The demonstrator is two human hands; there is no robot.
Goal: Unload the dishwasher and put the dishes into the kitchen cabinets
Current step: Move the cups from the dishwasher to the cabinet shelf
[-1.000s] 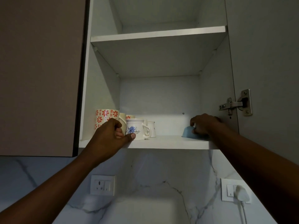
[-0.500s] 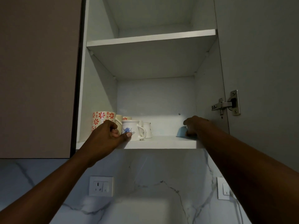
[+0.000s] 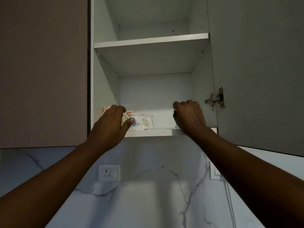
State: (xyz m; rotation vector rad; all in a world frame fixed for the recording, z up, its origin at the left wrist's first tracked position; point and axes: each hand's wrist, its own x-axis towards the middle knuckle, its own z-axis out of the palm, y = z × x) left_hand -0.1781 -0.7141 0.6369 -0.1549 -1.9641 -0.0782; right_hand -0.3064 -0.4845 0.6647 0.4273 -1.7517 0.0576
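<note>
Left hand (image 3: pixel 109 123) curls over mugs at the lower shelf's (image 3: pixel 151 132) left end, thumb on the blue-flowered mug (image 3: pixel 139 123); orange-patterned mug (image 3: pixel 106 108) mostly hidden. Right hand (image 3: pixel 189 118) curled, covering a pale dish (image 3: pixel 176 126); its grip cannot be told.

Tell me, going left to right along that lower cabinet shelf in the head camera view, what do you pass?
Red-flowered mug → left hand → blue-flowered white mug → small white cup → right hand → door hinge.
</note>
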